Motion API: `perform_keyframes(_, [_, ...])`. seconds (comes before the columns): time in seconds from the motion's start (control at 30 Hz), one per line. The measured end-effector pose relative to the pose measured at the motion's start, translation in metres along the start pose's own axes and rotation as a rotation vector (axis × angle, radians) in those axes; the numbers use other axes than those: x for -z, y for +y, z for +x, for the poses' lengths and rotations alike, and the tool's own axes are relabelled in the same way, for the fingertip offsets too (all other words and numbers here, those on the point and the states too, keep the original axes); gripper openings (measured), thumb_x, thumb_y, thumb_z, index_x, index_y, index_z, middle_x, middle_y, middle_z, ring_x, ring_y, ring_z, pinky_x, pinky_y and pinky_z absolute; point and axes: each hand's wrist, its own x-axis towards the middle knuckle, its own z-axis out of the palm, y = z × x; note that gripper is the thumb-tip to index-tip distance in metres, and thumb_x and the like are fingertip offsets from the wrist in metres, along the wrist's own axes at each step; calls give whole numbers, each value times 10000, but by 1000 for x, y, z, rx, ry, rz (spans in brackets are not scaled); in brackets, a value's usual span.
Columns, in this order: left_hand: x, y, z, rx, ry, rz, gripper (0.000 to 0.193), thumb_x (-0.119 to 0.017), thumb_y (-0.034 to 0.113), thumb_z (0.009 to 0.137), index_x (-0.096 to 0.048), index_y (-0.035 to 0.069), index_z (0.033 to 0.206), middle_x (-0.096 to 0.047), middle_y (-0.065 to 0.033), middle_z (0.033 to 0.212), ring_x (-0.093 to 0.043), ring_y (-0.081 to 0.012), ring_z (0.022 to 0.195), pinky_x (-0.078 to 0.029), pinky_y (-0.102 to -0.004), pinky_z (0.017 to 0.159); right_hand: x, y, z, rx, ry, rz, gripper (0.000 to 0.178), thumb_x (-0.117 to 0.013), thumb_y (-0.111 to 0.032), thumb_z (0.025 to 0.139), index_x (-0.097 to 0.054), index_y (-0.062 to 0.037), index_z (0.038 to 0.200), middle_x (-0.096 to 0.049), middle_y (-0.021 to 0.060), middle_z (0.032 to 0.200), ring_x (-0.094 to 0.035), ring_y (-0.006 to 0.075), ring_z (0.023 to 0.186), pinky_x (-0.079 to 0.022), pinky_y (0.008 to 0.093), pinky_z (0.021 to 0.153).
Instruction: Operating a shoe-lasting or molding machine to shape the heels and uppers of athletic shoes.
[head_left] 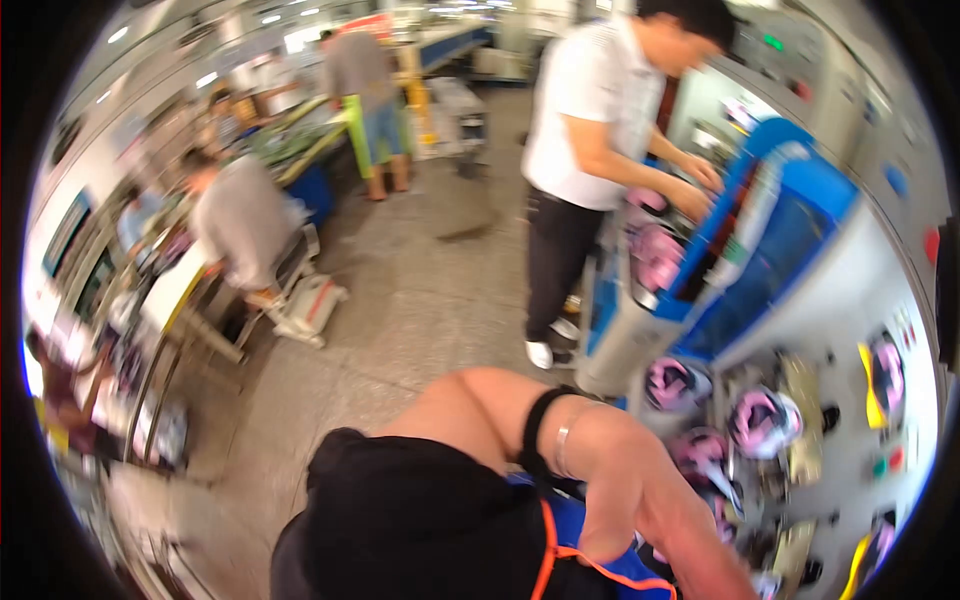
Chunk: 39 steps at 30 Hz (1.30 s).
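Across the widest stretch we see the grey floor [420, 280], running away ahead of our hands and off to their left. To the right of our left hand [640, 480] stands a pale grey machine [815, 325], and beyond the hand, toward the upper right, a blue machine [780, 270] leans at a slant. A co-worker in a white shirt [585, 110] stands beside that blue machine, both hands over pink pieces [657, 257] there. Far to the left of our hands, a person in a grey top [245, 215] sits on a wheeled chair [310, 305] by a white tabletop [175, 288]. Our left arm, bare below a black sleeve [420, 510], reaches across a blue cloth with orange edging [570, 520]. Its hand is blurred and angled down to the right, so we cannot tell whether it is closed or gripping anything; our right hand is out of view. The pink-and-black rounded pieces [765, 420] sit on the machine just beyond the left hand and to its right, near tan plates [803, 410]. Smallest are a black band [537, 430] and a silvery bracelet [563, 445] on the left wrist.
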Motion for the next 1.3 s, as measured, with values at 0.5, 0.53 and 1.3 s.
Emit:
perform_keyframes(0.5, [-43,8,-7,-735,-107,481,972,-747,631,776,-480,-55,1410,-520,-241,1410,-415,-426,1362,-342,-541,1084,72,-52,-61,0,805,-1748,476,-399,-334,1058,-357,-231,1520,-437,5,1522,-409,313,1397,-339,815,920])
perform_keyframes(0.53, [-46,10,-8,-714,-107,477,970,-750,626,776,-477,-53,1412,-521,-238,1409,-420,-419,1359,-345,-535,1082,80,-51,-58,-5,874,-1884,475,-384,-322,1070,-344,-245,1536,-432,-8,1534,-403,306,1407,-334,834,913])
perform_keyframes(1.3, [23,65,-117,-301,-58,414,948,-808,516,779,-409,-12,1456,-531,-190,1390,-524,-266,1280,-412,-402,1048,64,-127,-165,444,355,-2034,731,-781,-381,825,-515,31,1367,-564,136,1361,-512,209,1303,-356,403,1141])
